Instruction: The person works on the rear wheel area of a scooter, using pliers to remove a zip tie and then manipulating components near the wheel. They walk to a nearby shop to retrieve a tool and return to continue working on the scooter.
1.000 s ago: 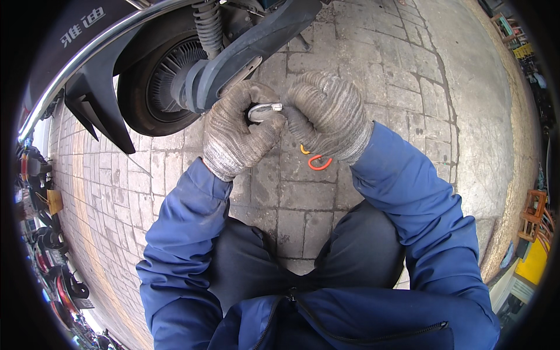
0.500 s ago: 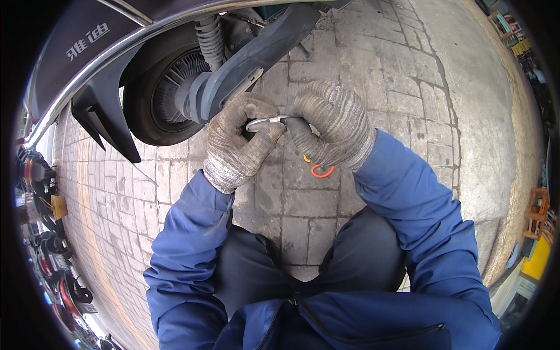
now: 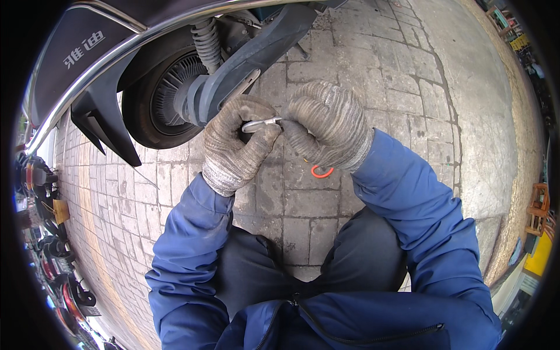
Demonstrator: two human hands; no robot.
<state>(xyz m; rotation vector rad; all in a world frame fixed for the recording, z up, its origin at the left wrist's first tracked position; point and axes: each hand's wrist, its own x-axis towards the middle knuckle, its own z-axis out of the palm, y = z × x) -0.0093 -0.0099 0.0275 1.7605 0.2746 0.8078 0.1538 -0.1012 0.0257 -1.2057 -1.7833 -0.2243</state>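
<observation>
Both my hands wear grey knitted gloves and meet in front of me, above the paving. My left hand (image 3: 236, 140) is closed, pinching a small, thin, pale grey strip (image 3: 259, 124) between thumb and fingers. It looks like a bent piece of wire or band, but its kind cannot be made out. My right hand (image 3: 332, 125) is curled closed, its fingertips at the strip's right end; what they hold is hidden. Below the right hand, an orange ring-shaped handle (image 3: 322, 171) lies on the paving, with a bit of yellow beside it, mostly covered by the glove.
An electric scooter's rear wheel (image 3: 175, 99), coil spring (image 3: 206, 44) and dark swingarm (image 3: 251, 64) stand at the upper left, close to my left hand. A chrome bar (image 3: 99, 73) curves across its body. Parked vehicles (image 3: 64, 280) line the left rim; a brown crate (image 3: 537, 209) sits far right.
Both hands have shifted very slightly left with the strip. My right glove now covers more of the yellow bit by the orange ring.
</observation>
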